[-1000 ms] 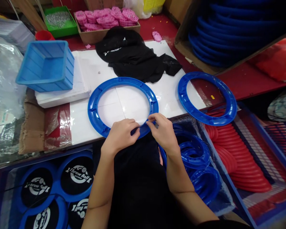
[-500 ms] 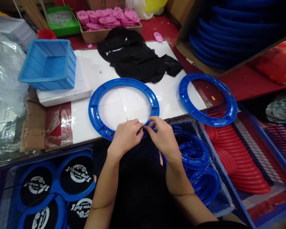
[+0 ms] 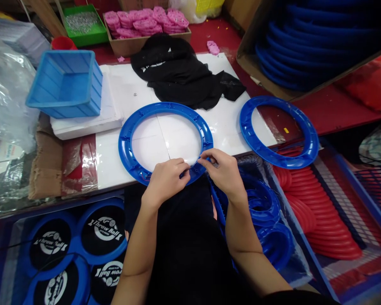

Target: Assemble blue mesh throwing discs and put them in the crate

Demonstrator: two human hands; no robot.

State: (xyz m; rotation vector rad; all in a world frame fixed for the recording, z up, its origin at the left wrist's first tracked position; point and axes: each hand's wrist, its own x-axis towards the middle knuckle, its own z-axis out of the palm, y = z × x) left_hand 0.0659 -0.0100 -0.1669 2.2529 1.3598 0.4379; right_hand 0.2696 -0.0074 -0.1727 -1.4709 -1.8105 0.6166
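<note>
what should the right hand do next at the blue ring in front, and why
Probably have the right hand press its fingertips gently down: they are pinched at the near right part of the blue ring, with the left hand close beside them. Whatever they may hold is too small to make out.

White sheeting (image 3: pixel 109 163) on the red table (image 3: pixel 333 112) bears a blue ring (image 3: pixel 126 146) and black cloth (image 3: pixel 184 80).

The left hand (image 3: pixel 169 180) and right hand (image 3: pixel 225 170) are hiding parts of the near ring (image 3: pixel 125 144); anything they are pinching is showing too small to tell. The top edge is cropping the yellow basket (image 3: pixel 209 4), the right edge the red bag (image 3: pixel 373 84), the bottom edge the lowest discs (image 3: pixel 57 289).
</note>
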